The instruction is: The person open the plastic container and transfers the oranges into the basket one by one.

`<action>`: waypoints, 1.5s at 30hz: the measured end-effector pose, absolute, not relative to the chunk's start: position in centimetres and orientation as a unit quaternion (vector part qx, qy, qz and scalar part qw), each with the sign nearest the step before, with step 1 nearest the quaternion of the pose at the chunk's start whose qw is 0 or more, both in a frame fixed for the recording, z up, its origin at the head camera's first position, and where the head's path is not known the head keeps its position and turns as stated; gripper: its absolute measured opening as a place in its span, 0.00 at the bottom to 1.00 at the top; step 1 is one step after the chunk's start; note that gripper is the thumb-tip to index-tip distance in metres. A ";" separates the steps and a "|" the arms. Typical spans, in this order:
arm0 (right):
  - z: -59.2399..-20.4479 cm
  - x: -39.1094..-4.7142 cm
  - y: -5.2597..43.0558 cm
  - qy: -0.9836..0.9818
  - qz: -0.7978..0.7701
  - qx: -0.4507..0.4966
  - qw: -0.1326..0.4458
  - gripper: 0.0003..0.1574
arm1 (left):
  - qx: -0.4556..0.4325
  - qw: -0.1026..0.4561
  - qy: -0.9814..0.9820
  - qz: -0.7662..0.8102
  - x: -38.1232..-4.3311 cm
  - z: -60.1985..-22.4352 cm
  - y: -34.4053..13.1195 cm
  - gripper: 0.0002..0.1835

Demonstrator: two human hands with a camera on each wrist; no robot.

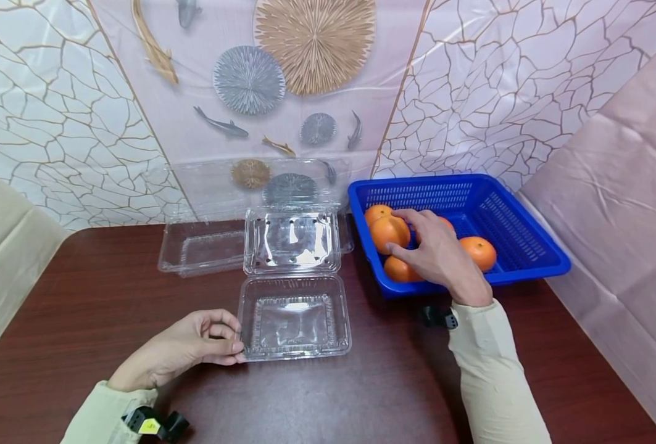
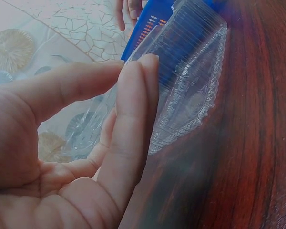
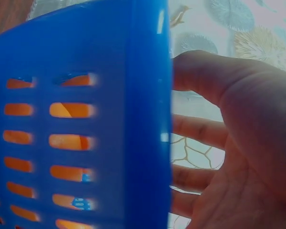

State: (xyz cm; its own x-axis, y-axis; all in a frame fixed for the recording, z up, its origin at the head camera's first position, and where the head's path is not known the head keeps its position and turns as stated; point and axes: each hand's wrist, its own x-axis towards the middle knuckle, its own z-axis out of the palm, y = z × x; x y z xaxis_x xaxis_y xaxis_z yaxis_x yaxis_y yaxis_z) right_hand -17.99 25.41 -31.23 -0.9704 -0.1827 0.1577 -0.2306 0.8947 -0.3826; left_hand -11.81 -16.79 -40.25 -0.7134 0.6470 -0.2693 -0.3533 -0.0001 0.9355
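Observation:
A clear plastic clamshell container (image 1: 294, 320) lies on the table with its lid (image 1: 292, 240) folded back behind it. My left hand (image 1: 197, 345) pinches the near left corner of its base between thumb and fingers. In the left wrist view, the thumb and fingertips (image 2: 138, 71) come together at the container's edge. Over the blue basket (image 1: 533, 268), my right hand (image 1: 435, 250) reaches in, thumb and forefinger spread at the right side of an upper orange (image 1: 387, 234). The basket's wall hides those fingertips in the right wrist view.
Other oranges lie in the basket, one orange (image 1: 479, 253) to the right of my wrist and another orange (image 1: 400, 269) by the near wall. More clear containers (image 1: 211, 246) stand open behind the lid, against the patterned backdrop (image 1: 194, 142). The table (image 1: 83, 308) is dark wood.

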 end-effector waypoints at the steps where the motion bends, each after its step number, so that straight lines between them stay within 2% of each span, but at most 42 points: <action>1: -31.3 -18.0 25.4 -0.971 0.203 0.108 0.059 0.38 | 0.120 0.359 0.609 0.697 -11.8 -40.3 -16.8 0.14; 8: -31.6 -18.1 24.8 -0.975 0.185 0.111 0.059 0.33 | 0.118 0.361 0.609 0.696 -11.9 -40.3 -16.7 0.15; 20: -31.8 -18.1 24.3 -0.986 0.124 0.091 0.064 0.29 | 0.119 0.362 0.601 0.702 -11.8 -40.3 -16.9 0.13; 29: -32.2 -18.3 24.0 -0.985 0.109 0.110 0.078 0.20 | 0.116 0.364 0.599 0.704 -11.8 -40.4 -17.0 0.13; 39: -32.6 -18.3 24.0 -0.986 0.122 0.108 0.041 0.21 | 0.122 0.364 0.602 0.700 -11.8 -40.5 -16.8 0.14; 45: -32.9 -18.0 24.4 -0.975 0.077 0.170 0.120 0.16 | 0.124 0.365 0.607 0.695 -11.8 -40.3 -16.8 0.14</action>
State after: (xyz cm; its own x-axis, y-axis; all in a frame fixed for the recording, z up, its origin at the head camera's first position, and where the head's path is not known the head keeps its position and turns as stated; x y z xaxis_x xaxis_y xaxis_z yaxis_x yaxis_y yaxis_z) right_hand -17.98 24.37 -32.86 -0.9136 -0.3125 0.2603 -0.3496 0.9304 -0.1099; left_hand -11.81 -16.79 -40.34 -0.7033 0.6576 -0.2701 -0.3565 0.0025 0.9343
